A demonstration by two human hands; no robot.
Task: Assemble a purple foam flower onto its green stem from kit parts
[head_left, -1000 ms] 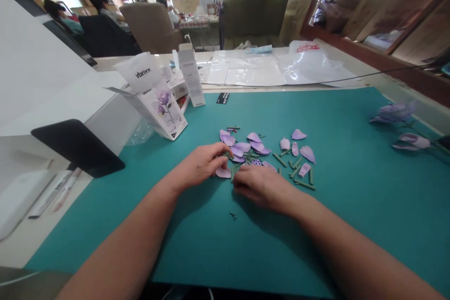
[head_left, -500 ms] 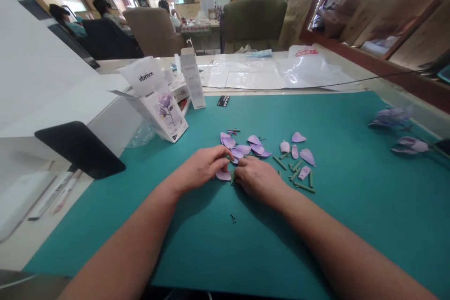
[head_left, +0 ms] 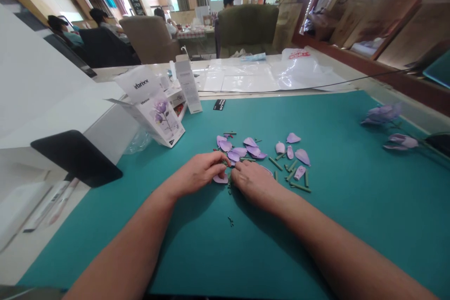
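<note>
My left hand point(head_left: 198, 173) and my right hand point(head_left: 251, 183) meet at the front of a scattered pile of lilac foam petals point(head_left: 225, 145). The left fingertips pinch a small green stem piece point(head_left: 224, 162) against the right fingertips, though the fingers hide most of it. One petal point(head_left: 220, 179) lies just under my left hand. Several green stem pieces point(head_left: 276, 164) lie to the right of my right hand. A tiny dark green bit point(head_left: 230, 221) sits on the mat below my hands.
Everything lies on a teal cutting mat point(head_left: 351, 117). Two lilac flowers point(head_left: 381, 113) rest at its right. A printed box point(head_left: 161, 122) and a white carton point(head_left: 188, 86) stand at the back left, with plastic sheets point(head_left: 246, 77) behind. Seated people are farther back.
My right hand has slid left, closer to my left hand, and the fingertips have drawn together. The whole scene has shifted slightly in view as my head moved.
</note>
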